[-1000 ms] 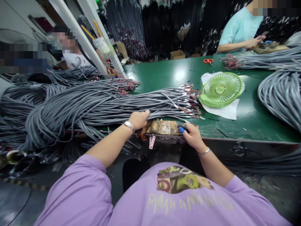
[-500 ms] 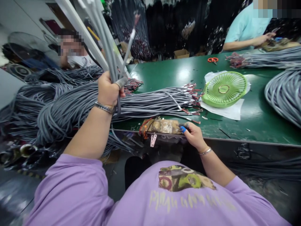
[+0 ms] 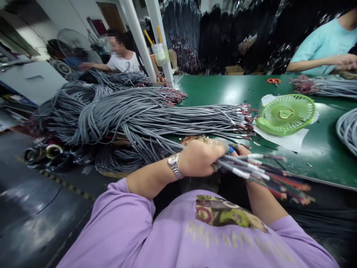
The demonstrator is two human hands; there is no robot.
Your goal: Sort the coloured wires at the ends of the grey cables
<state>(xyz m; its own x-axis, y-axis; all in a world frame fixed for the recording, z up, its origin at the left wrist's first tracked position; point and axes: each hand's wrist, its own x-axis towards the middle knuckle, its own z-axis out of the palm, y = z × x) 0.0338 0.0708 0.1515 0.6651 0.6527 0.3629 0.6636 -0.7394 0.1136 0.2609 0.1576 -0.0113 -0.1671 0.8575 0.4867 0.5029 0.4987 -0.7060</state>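
My left hand [image 3: 199,158] is closed around a bundle of grey cables [image 3: 237,165] in front of my body. The bundle's free ends point right, with white sleeves and reddish wires smeared by motion. Behind it, my right hand [image 3: 242,149] is partly hidden, its blue-wrapped digit close to my left fingers. Its fingers look closed, but what they hold cannot be made out. A brown taped block [image 3: 205,139] at the table edge is mostly covered by my left hand. Just beyond lies a large pile of grey cables [image 3: 195,119] with stripped ends.
A green fan-like grille [image 3: 286,113] rests on white paper [image 3: 290,139] on the green table [image 3: 217,87]. Orange scissors [image 3: 273,81] lie farther back. Coiled cable [image 3: 348,128] is at right. Two co-workers sit across the table, behind a white post [image 3: 139,41].
My left hand has come down and right from its raised position, bringing the cable bundle down beside my right hand. My right hand stays near the block. The view has shifted left.
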